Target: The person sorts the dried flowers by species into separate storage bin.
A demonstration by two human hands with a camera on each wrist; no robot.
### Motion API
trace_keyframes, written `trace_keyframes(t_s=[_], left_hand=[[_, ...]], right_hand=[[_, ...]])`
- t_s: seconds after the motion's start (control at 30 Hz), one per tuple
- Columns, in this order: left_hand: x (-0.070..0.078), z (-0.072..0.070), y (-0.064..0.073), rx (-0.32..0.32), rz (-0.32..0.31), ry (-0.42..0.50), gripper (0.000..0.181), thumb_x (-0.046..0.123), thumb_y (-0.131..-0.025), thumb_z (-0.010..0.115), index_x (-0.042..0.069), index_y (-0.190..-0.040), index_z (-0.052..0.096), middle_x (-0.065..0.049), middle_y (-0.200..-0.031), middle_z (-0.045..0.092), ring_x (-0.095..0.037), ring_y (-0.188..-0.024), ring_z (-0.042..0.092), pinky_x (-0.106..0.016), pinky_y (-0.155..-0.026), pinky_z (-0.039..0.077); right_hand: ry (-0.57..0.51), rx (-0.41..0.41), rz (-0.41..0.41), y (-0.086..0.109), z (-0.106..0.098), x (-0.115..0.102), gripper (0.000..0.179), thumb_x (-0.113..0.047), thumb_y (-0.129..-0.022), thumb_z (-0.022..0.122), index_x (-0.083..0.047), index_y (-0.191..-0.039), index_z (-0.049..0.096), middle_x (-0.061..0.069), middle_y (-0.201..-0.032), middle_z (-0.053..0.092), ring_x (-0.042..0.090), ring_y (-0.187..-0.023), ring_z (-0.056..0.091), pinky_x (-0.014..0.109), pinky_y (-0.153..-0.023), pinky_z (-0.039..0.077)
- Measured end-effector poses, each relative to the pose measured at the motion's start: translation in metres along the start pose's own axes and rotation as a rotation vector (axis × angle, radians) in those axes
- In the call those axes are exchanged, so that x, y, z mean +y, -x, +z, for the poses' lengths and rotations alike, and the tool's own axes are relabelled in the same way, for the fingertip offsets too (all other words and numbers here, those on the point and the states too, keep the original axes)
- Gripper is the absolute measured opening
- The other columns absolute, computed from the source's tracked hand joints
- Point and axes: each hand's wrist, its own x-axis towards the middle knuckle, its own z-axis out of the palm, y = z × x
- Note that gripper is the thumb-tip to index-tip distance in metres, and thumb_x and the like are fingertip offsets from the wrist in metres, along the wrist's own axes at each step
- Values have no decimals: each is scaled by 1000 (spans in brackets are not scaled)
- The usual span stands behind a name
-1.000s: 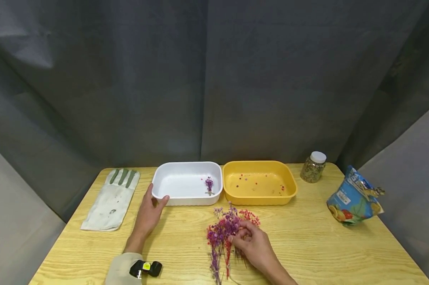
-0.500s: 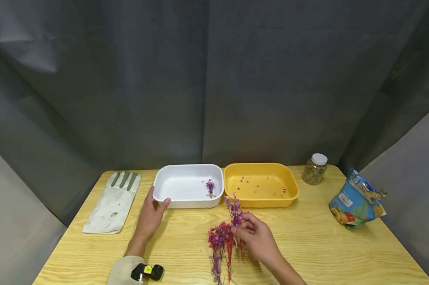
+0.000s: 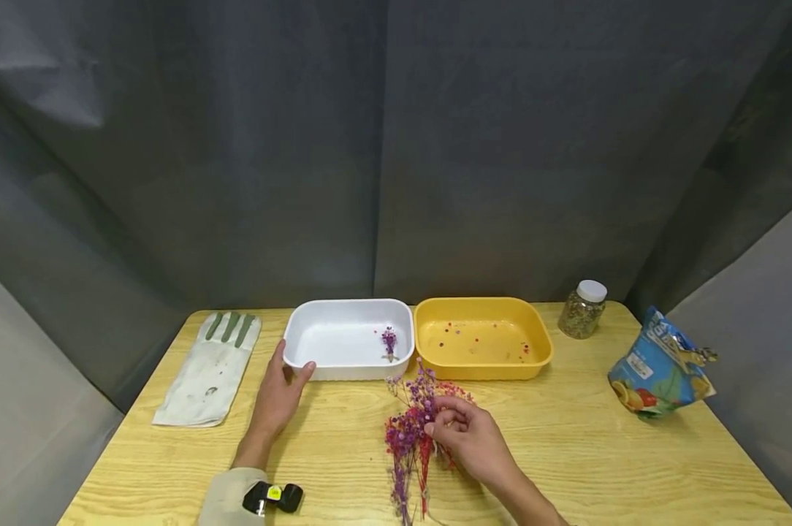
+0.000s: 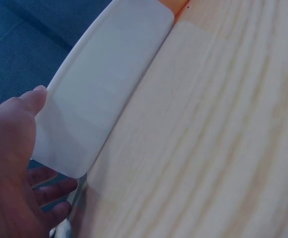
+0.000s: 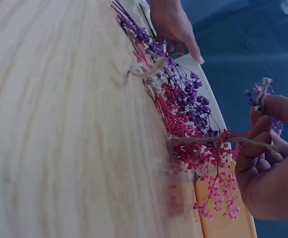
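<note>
In the head view, my left hand holds the near left corner of a white plastic tray, thumb at the front rim and fingers round the side. A small tied bunch of purple dried flowers lies inside the tray. My right hand pinches a small purple dried flower bunch between thumb and forefinger; twine around it shows in the right wrist view. Purple flowers and pink flowers, some tied with twine, lie on the table beside that hand.
Right of the white tray stands a yellow tray with scattered petals. Farther right are a lidded jar and a blue bag. A white work glove lies at left. A dark curtain backs the table.
My right hand lifted the small purple bunch half a second ago; now the hand is slightly lower and farther left, and the bunch overlaps the pile again. The left hand stays on the tray.
</note>
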Motion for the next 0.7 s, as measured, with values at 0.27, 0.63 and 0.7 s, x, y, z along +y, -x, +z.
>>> trace_keyframes(t_s=[0.27, 0.63, 0.7], left_hand=[[2, -1, 0, -4, -5, -10, 92, 61, -90, 54, 16, -157, 9, -20, -155, 31, -37, -137, 41, -52, -112, 33], [1, 0, -1, 12, -2, -12, 90, 60, -91, 54, 17, -157, 11, -18, -148, 39, -32, -128, 47, -51, -108, 36], [1, 0, -1, 11, -3, -14, 91, 61, -90, 54, 16, -157, 11, -18, -147, 40, -32, -127, 48, -51, -108, 37]], right_hand=[[17, -31, -6, 0, 3, 4, 26, -10, -83, 73, -1, -104, 61, 4, -82, 60, 9, -65, 52, 21, -57, 45], [51, -82, 29, 2, 4, 8, 22, -18, -81, 75, -1, -90, 66, 1, -71, 63, 13, -64, 56, 25, -60, 46], [72, -84, 8, 3, 4, 8, 20, -19, -80, 76, -2, -87, 68, -1, -79, 63, 11, -68, 55, 23, -63, 46]])
